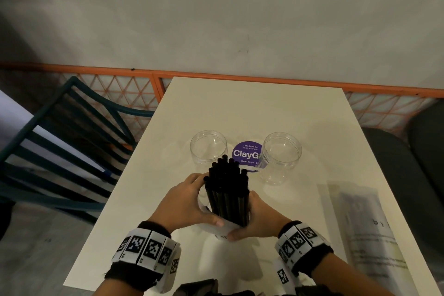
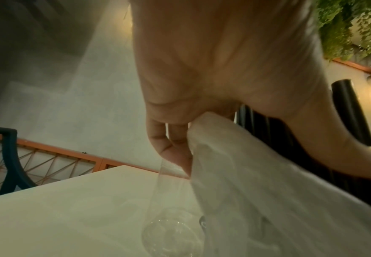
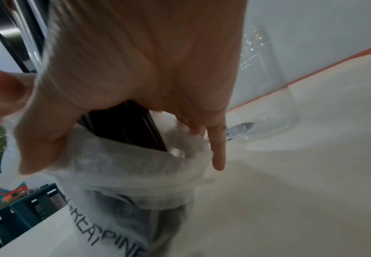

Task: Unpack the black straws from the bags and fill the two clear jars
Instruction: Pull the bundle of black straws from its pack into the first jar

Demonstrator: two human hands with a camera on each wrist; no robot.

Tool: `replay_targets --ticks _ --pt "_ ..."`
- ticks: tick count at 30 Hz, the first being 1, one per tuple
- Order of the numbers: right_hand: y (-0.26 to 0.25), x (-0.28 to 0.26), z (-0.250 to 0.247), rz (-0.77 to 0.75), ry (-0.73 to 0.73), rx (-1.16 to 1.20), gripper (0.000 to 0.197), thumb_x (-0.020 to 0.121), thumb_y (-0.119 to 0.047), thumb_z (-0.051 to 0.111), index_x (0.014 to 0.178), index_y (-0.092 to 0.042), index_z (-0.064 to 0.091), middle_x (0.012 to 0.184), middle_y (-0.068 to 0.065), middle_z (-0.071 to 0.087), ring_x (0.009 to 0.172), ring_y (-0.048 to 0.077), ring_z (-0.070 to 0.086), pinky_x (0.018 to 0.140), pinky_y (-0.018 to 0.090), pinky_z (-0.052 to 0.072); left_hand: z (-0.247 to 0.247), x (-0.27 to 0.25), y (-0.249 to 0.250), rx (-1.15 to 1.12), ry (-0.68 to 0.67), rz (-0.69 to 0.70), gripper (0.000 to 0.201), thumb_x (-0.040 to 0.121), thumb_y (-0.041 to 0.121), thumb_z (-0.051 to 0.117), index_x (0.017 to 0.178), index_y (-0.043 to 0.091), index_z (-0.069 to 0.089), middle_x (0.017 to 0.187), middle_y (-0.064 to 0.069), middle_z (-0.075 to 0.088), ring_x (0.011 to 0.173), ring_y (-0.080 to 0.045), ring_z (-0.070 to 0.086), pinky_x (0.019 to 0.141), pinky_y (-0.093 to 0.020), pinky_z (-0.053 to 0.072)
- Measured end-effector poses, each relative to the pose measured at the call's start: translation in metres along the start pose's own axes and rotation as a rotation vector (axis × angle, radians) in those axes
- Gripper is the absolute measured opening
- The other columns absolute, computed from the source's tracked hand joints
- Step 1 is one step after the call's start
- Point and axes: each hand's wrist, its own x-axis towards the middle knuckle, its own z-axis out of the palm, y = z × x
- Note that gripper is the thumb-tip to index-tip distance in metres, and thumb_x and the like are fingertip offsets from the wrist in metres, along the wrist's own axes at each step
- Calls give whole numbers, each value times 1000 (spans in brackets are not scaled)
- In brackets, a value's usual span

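Note:
A bundle of black straws (image 1: 227,190) stands upright near the middle of the white table (image 1: 264,108). A white bag (image 1: 222,229) is bunched down around its lower end. My left hand (image 1: 192,202) wraps the bundle and bag from the left, thumb on the bag's edge. My right hand (image 1: 258,216) grips them from the right. In the right wrist view the straws (image 3: 125,127) rise out of the crumpled bag (image 3: 125,173) and my little finger points down. Two clear jars, left jar (image 1: 208,149) and right jar (image 1: 281,156), stand empty just beyond the straws.
A round purple sticker (image 1: 246,154) lies between the jars. Another flat bag (image 1: 367,230) lies on the table at the right. A dark teal chair (image 1: 72,142) stands off the table's left side, an orange railing (image 1: 240,77) runs behind, and a dark seat (image 1: 396,163) is right.

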Motion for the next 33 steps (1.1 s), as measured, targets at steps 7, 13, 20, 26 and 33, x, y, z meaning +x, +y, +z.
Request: replay_targets --ticks 7,13,20,26,33 --pt "-30 -21 -43 -108 27 -80 114 57 -63 77 145 -35 10 141 -11 31 129 8 33 107 35 38 -15 -1 10 -232 150 -43 74 34 82 65 98 50 46 105 18 54 97 4 55 79 -11 43" --pt "-38 -35 -59 -128 -27 -328 119 65 -45 80 149 -25 -2 146 -7 21 134 10 21 110 28 30 -16 -6 8 -258 121 -105 72 31 76 69 93 50 42 102 20 54 95 6 54 83 -14 44" --pt "-34 -24 -47 -79 -39 -309 100 66 -40 80 144 -26 18 130 -4 38 119 13 35 104 36 40 4 -5 24 -357 130 -8 96 36 60 83 120 39 42 109 27 54 109 14 44 108 -48 30" --pt "-33 -19 -46 -102 2 -388 97 64 -41 80 140 -22 22 121 -2 38 103 11 30 93 33 42 17 -2 37 -569 237 -32 105 34 43 90 121 49 30 117 15 55 114 -2 53 98 -26 46" --pt "-30 -15 -40 -77 7 -140 114 49 -49 86 141 -34 20 131 -10 35 121 12 33 102 37 41 29 3 43 -750 334 34 96 53 16 89 127 35 31 118 14 55 110 6 54 85 -9 44"
